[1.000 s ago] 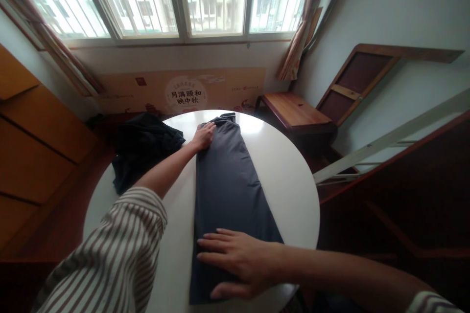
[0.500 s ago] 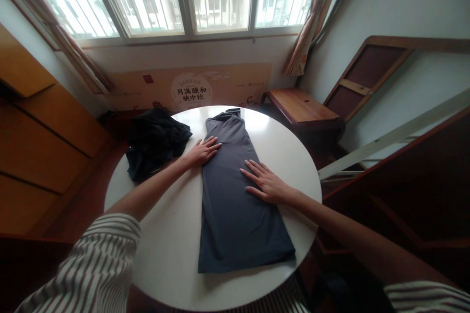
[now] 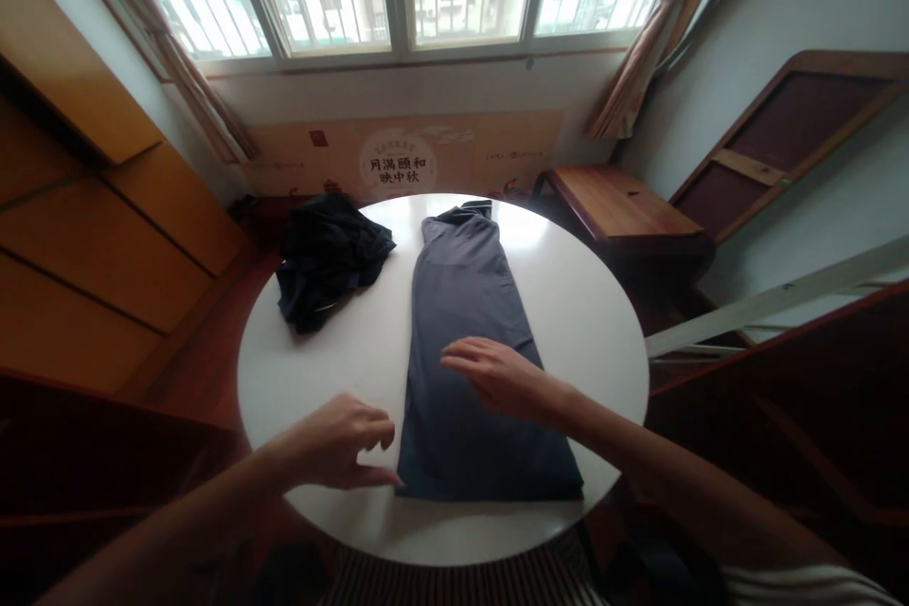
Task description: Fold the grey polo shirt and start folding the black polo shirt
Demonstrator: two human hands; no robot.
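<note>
On the round white surface (image 3: 589,331) in the head view lay two separate lots of cloth: one grey garment (image 3: 469,294) and one black heap (image 3: 330,256). The grey garment formed a single long strip, running from the far edge almost to the near edge, its broad end nearest the wearer and its bunched, narrower end at the far edge. The black heap sat crumpled by the far left edge, well apart from the strip; how many pieces it contained could not be told.

Two hands were in view. The left hand (image 3: 347,440) came in over the near left edge, its forearm slanting inward, four fingers curled and the thumb stretched out, with an open gap between them. The thumb tip pointed at the near left corner of the grey garment; whether it touched could not be told. The right hand (image 3: 490,374) reached in across the right edge, palm down over the middle of the strip, fingers together and slightly bent. Its thumb was hidden, so whether those fingers were closed on anything, or touching the cloth, could not be told.
</note>
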